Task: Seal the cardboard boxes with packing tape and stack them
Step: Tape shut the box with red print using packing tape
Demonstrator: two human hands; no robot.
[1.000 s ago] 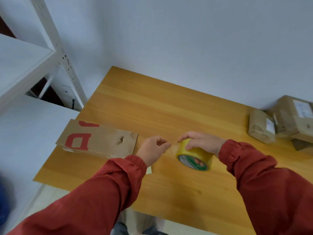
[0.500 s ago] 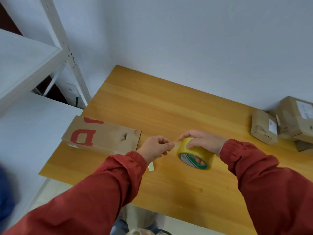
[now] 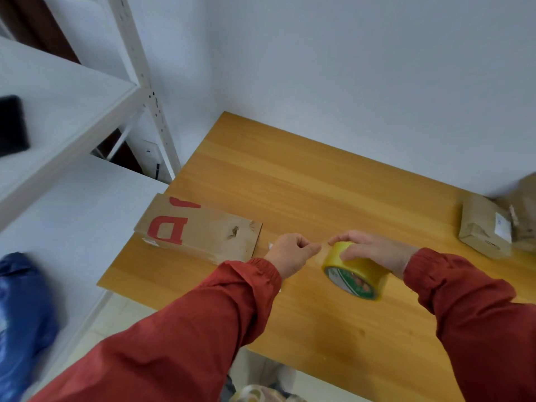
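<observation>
The left hand has its fingers curled, and thumb and forefinger pinch the tape end, a short translucent strip that is only faintly visible. The right hand lies over the top of the tape roll with fingers curled round its outer band, gripping it. The two hands are close together, the fingertips nearly meeting above the roll. Both forearms wear red sleeves.

The tape roll is yellow with a green printed core. It stands on edge, tilted, with the open core facing the camera. Whether its lower edge touches the bench cannot be determined.

The bench is a light wooden top set against a pale wall. Just beside the left hand, to its left, a flattened cardboard box with red lettering lies flat at the bench's left edge; one corner overhangs that edge. A small white scrap lies on the bench between this box and the left hand.

At the far right of the bench, well apart from the hands, a small wrapped box carries a white label. A second, blurred package sits touching it, against the wall.

To the left of the bench stands a white metal shelf rack. A dark flat object rests on its upper shelf. A blue item, blurred, shows at the lower left. At the bottom edge of the view, below the bench, a pale roll-shaped item is partly visible.
</observation>
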